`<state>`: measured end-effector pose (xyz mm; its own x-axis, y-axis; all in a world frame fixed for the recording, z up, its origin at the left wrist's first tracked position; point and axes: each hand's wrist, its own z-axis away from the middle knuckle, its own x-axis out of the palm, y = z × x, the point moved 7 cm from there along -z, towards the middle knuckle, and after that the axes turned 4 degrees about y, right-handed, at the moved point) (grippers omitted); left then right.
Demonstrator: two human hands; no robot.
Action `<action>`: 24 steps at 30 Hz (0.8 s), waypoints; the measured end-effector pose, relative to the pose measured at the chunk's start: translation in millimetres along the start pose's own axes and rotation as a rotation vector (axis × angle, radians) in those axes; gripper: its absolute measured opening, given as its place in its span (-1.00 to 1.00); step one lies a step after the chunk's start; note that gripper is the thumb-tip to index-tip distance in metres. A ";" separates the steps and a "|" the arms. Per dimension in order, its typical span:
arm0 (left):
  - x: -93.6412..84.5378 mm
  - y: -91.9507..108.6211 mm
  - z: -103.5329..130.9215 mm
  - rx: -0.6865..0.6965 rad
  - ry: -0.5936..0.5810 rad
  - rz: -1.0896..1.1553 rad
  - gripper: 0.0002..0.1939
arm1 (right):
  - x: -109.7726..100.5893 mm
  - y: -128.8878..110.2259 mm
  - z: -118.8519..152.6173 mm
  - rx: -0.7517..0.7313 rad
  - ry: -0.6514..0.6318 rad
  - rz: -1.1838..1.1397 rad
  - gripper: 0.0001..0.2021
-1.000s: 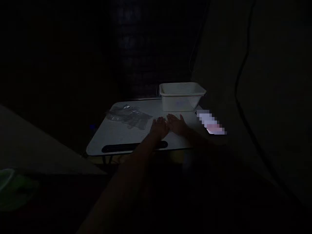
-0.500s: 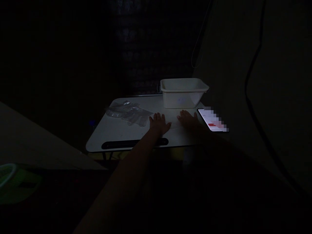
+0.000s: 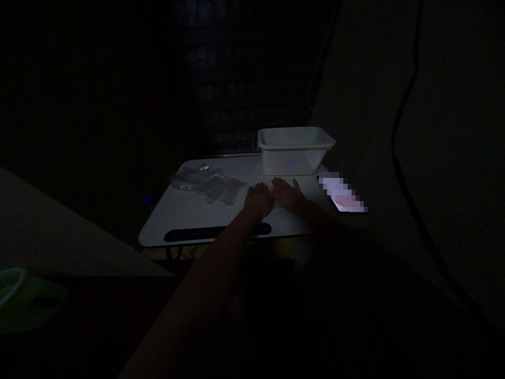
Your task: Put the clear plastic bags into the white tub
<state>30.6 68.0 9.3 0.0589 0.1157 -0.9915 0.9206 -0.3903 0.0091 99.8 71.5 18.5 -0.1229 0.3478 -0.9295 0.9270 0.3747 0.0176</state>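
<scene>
In dim light, my left hand (image 3: 259, 202) lies palm down over the white folding table (image 3: 158, 226). Close beside it, almost touching, my right hand (image 3: 288, 195) is flat too, its fingers stretched out and pointing away from me. A faint, see-through sheet seems to lie under the hands, but it is too dark to be sure. Crumpled clear plastic bags (image 3: 213, 184) are spread to the left of my left hand. Behind my right hand stands a white plastic tub (image 3: 292, 160).
A lit phone (image 3: 343, 195) rests at the table's right edge. A black-edged slot (image 3: 197, 232) runs along the near side. On the floor at lower left is a green basket (image 3: 35, 302). A dark cable (image 3: 396, 152) hangs along the right wall.
My right hand has moved left, towards my left hand, and the gap between them has closed. The left hand has shifted only slightly, its thumb now nearer its fingers.
</scene>
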 end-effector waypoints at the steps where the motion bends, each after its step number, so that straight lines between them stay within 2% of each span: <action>1: 1.6 1.5 0.2 0.012 -0.014 0.007 -0.46 | 1.5 -4.0 -0.4 -0.015 -0.007 -0.007 -0.53; 6: 7.2 -0.5 0.7 -0.030 -0.079 0.018 -0.43 | 11.0 -4.9 4.5 -0.079 -0.060 0.052 -0.56; 14: 6.1 -12.4 1.5 -0.158 -0.116 -0.033 -0.30 | 15.0 23.9 15.1 -0.068 0.023 0.191 -0.57; 24: 5.6 -15.6 2.8 -0.167 -0.075 -0.038 -0.29 | 14.2 43.0 14.6 0.114 0.075 0.149 -0.54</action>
<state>15.5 72.3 3.2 -0.0006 0.0562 -0.9984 0.9733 -0.2293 -0.0135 143.1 80.0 0.7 -0.0039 0.4565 -0.8897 0.9704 0.2166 0.1069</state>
